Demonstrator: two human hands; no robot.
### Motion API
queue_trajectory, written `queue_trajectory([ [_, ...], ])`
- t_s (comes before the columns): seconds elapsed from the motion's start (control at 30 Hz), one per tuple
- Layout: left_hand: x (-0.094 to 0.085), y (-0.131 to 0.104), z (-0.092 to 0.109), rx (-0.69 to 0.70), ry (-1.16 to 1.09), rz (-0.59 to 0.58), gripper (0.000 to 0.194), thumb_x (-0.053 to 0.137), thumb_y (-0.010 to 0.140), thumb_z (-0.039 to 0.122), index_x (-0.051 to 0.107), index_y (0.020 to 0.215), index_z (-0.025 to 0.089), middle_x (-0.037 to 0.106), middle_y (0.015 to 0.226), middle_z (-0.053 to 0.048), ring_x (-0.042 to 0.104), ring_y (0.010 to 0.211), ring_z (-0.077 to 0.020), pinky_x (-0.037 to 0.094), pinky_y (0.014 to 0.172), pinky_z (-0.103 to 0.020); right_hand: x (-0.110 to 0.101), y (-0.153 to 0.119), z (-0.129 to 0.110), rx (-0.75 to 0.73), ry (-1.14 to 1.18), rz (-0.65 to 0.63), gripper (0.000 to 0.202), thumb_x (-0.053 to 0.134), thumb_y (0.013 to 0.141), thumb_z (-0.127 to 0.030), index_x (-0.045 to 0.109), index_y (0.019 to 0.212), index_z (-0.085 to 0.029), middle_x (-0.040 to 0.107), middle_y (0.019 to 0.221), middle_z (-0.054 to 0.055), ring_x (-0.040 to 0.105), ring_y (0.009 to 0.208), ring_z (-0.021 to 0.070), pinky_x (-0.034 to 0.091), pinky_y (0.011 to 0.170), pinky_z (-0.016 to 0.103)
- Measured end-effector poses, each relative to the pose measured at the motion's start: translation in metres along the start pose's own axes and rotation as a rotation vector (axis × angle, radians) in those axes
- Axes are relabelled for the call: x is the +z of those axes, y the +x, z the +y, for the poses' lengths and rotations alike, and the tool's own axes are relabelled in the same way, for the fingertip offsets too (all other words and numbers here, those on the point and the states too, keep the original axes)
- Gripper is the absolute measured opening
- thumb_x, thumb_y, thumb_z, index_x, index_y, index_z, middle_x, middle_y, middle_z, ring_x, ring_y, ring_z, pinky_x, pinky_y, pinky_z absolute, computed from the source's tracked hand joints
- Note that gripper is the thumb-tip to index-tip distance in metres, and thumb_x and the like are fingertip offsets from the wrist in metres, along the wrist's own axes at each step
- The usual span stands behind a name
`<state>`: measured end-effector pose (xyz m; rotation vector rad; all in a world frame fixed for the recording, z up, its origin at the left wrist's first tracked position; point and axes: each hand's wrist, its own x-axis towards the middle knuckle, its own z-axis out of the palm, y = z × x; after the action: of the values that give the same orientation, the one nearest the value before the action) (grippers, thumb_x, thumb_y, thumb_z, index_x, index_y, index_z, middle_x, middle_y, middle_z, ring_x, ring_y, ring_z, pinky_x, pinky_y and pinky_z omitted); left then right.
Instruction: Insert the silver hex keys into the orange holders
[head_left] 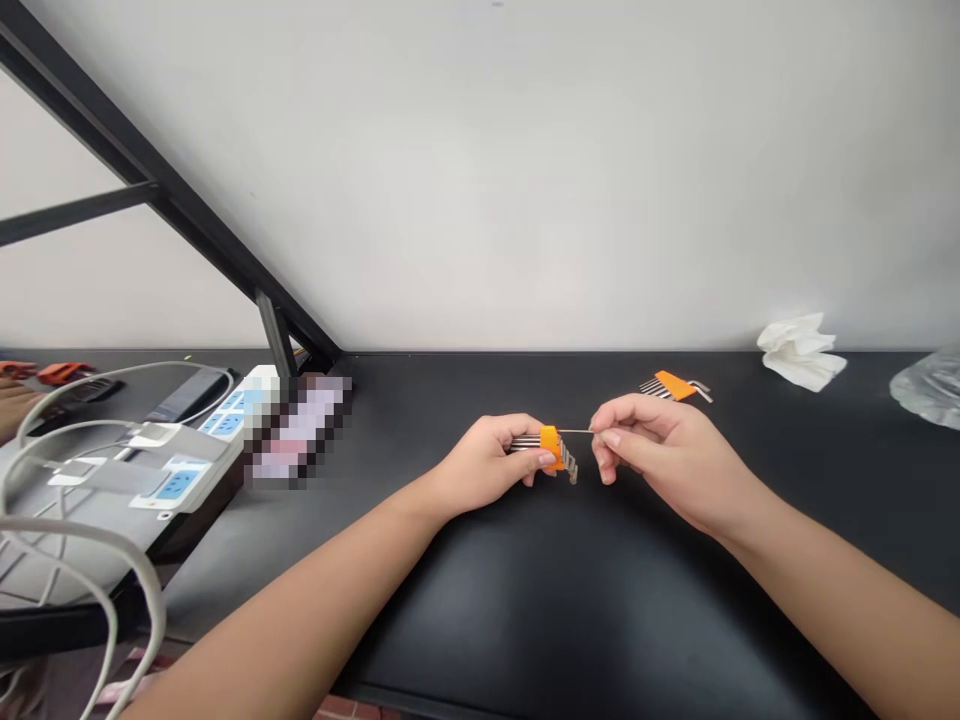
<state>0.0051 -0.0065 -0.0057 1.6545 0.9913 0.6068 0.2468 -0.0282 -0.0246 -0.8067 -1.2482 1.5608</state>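
Note:
My left hand (491, 463) grips an orange holder (550, 446) full of several steel hex keys, held just above the black table (525, 590). My right hand (649, 450) pinches the end of one thin hex key (574, 431) that sticks out of the holder toward the right. Both hands meet near the middle of the table. A second orange hex key set (674, 386) lies on the table behind my right hand.
A crumpled white tissue (799, 352) and a clear plastic bag (930, 385) lie at the far right. On the left, a power strip (180, 470) with white cables (90, 540) rests on a grey surface, beside a black slanted frame (187, 215). A white wall stands behind.

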Motion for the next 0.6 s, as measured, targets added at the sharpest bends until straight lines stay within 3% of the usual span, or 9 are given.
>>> queue_trajectory([
  [0.6, 0.0011, -0.0007, 0.0012, -0.027, 0.061, 0.019, 0.027, 0.073, 0.091, 0.039, 0.061, 0.084, 0.016, 0.074, 0.083, -0.005, 0.061, 0.064, -0.0108, 0.05, 0.061, -0.024, 0.0033, -0.0028, -0.005, 0.037, -0.02, -0.019, 0.013, 0.073, 0.091, -0.033, 0.069, 0.093, -0.02, 0.067, 0.075, 0.001, 0.065, 0.067, 0.0165, 0.056, 0.073, 0.035],
])
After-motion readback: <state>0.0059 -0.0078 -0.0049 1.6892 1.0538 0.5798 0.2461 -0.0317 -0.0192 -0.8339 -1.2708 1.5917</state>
